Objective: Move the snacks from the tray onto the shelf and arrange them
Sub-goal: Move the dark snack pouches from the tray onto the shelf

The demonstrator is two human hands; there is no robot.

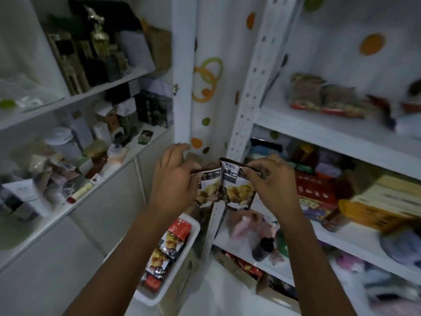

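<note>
Your left grip (173, 179) pinches a snack pack (208, 190), your right grip (271, 185) a second snack pack (238, 190), above the tray (193, 226); next, I think, stand both neatly on the shelf (330, 133).

held packets (227, 190) black-white with yellow print, tray (159, 298) white, tray packets (168, 247) red/yellow/black, shelf frame (248, 92) white, backdrop (337, 26) white with orange, green, brown dots and rings.
</note>
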